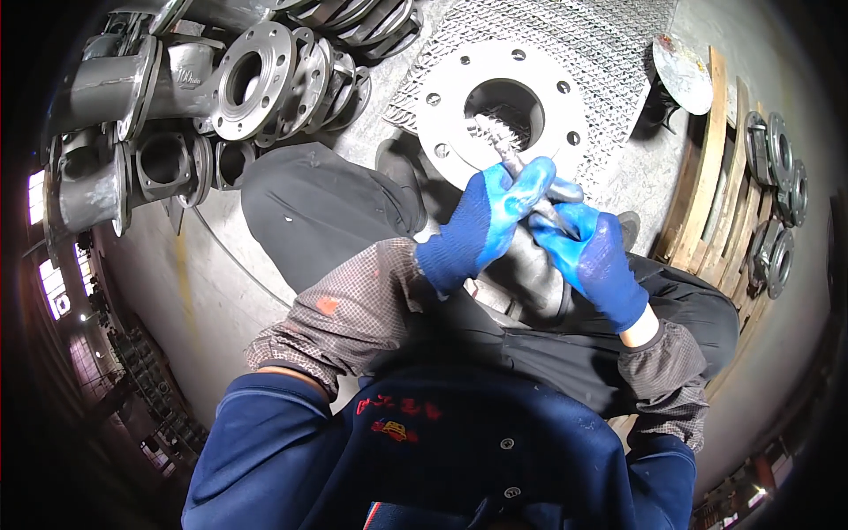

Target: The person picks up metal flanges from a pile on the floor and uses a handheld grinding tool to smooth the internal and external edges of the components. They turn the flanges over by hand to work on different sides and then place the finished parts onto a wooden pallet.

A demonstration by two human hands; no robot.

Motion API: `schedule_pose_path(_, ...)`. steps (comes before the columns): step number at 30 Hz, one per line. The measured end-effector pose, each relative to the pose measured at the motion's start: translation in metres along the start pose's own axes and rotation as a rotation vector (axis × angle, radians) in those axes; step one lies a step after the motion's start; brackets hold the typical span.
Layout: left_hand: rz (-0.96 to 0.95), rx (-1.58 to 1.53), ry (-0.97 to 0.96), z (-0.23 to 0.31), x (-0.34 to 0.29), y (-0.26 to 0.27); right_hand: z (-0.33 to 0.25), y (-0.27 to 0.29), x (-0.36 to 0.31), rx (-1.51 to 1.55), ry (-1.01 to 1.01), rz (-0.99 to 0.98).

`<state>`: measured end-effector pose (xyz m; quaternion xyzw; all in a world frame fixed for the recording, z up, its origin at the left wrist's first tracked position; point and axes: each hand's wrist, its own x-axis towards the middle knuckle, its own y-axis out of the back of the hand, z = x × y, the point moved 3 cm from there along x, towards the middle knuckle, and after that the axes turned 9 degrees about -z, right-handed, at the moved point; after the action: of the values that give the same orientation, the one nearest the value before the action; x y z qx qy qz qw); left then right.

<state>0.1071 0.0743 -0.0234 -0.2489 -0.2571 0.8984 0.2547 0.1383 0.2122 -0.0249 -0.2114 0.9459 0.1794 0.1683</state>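
Note:
Between my knees a grey cast valve body [534,274] stands with its round flange [561,110] facing up. Bolt holes ring that flange around a dark central bore. Both of my hands wear blue coated gloves. My left hand [517,196] is closed around the shaft of a silver-grey brush-like tool [502,141], whose ragged, shiny head lies at the near edge of the bore. Just below and to the right, my right hand [579,247] is closed on the rear part of the same shaft. The fingers hide much of the shaft.
Flanged castings [252,84] are stacked at the far left. A textured metal mesh sheet [477,31] lies beyond the flange. On the right are a paint-smeared round plate [682,75] and a wooden pallet [707,194] bearing several flanged parts [777,256]. A thin cable [234,252] crosses the floor.

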Motion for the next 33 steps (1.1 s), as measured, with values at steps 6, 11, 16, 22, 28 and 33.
schedule_pose_path(6, 0.011, -0.023, -0.111, 0.007, 0.002, -0.005, -0.020, 0.029, 0.005, -0.577, 0.363, 0.266)
schedule_pose_path(11, -0.101, 0.328, 0.318, -0.019, -0.017, 0.003, 0.012, 0.113, 0.055, -0.139, -0.213, 0.346)
schedule_pose_path(16, 0.070, -0.090, 0.338, -0.064, -0.024, 0.042, 0.028, 0.155, 0.152, -0.244, -0.237, 0.241)
schedule_pose_path(22, 0.063, -0.192, 0.374, -0.050, -0.023, 0.048, 0.031, 0.201, 0.192, -0.910, -0.124, 0.488)
schedule_pose_path(28, -0.066, -0.321, 0.274, -0.058, -0.023, 0.050, -0.013, 0.148, 0.109, -0.780, -0.034, 0.338)
schedule_pose_path(33, 0.056, -0.430, 0.295, -0.055, -0.030, 0.050, -0.039, 0.073, 0.047, -0.787, 0.002, 0.382)
